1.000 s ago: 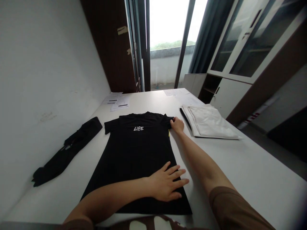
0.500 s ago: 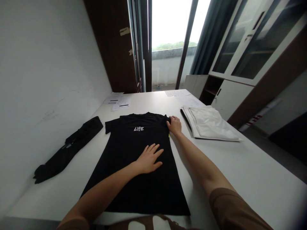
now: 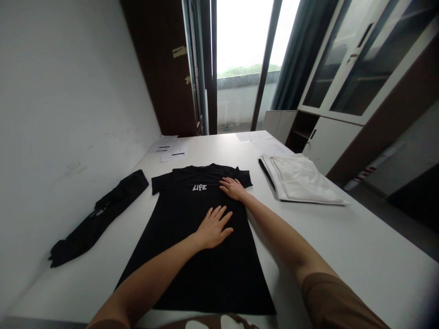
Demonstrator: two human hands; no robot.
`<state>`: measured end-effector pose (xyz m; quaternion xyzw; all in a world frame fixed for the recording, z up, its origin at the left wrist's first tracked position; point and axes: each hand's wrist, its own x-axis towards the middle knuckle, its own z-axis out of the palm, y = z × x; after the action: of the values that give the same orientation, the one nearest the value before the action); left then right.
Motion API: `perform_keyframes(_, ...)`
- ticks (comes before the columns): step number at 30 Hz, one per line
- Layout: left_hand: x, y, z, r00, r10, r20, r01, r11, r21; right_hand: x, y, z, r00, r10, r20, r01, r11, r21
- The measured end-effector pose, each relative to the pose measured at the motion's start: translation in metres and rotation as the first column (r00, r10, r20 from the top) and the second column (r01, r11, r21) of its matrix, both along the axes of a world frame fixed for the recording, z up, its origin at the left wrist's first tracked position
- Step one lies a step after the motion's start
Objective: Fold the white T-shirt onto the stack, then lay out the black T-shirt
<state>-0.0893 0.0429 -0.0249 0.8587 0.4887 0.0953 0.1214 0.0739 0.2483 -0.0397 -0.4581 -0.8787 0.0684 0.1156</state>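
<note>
A black T-shirt (image 3: 192, 219) with white lettering on its chest lies spread flat, neck away from me and hem close to my body. My left hand (image 3: 214, 228) rests on the middle of the shirt, palm down with the fingers spread. Farther up, my right hand (image 3: 232, 188) lies flat on the chest near the right-side sleeve, fingers stretched out toward the lettering. Both sleeves stick out to the sides. Neither hand grips the cloth. Part of the shirt's left side is hidden under my left forearm.
The shirt lies on a white table (image 3: 308, 246). At left, by the wall, is a folded black garment (image 3: 99, 217). A stack of folded white cloth (image 3: 302, 178) sits at right. Papers (image 3: 173, 150) lie at the far left, with more sheets (image 3: 254, 136) at the far edge.
My right hand has left the right-side sleeve and moved left onto the shirt's chest. The sleeve now lies flat and uncovered. My left hand stays in place.
</note>
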Motion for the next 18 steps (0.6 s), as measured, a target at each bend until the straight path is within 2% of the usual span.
perform_keyframes(2, -0.004, 0.004, -0.001, 1.0, 0.031, -0.003, -0.031, 0.999, 0.008, -0.002, 0.004, -0.005, 0.999, -0.037, 0.028, 0.039, 0.998, -0.051)
perform_keyframes(8, -0.023, 0.026, -0.006, 0.986, 0.16, -0.041, -0.158, 0.986, 0.053, -0.004, 0.016, -0.012, 0.987, -0.148, 0.059, 0.153, 0.984, -0.094)
perform_keyframes(14, -0.069, 0.07, -0.013, 0.939, 0.319, -0.131, -0.311, 0.947, 0.077, -0.006, 0.023, -0.015, 0.983, -0.175, 0.056, 0.18, 0.978, -0.103)
perform_keyframes(18, -0.095, 0.089, -0.019, 0.925, 0.339, -0.168, -0.327, 0.94, 0.095, -0.006, 0.033, -0.015, 0.982, -0.174, 0.069, 0.182, 0.975, -0.131)
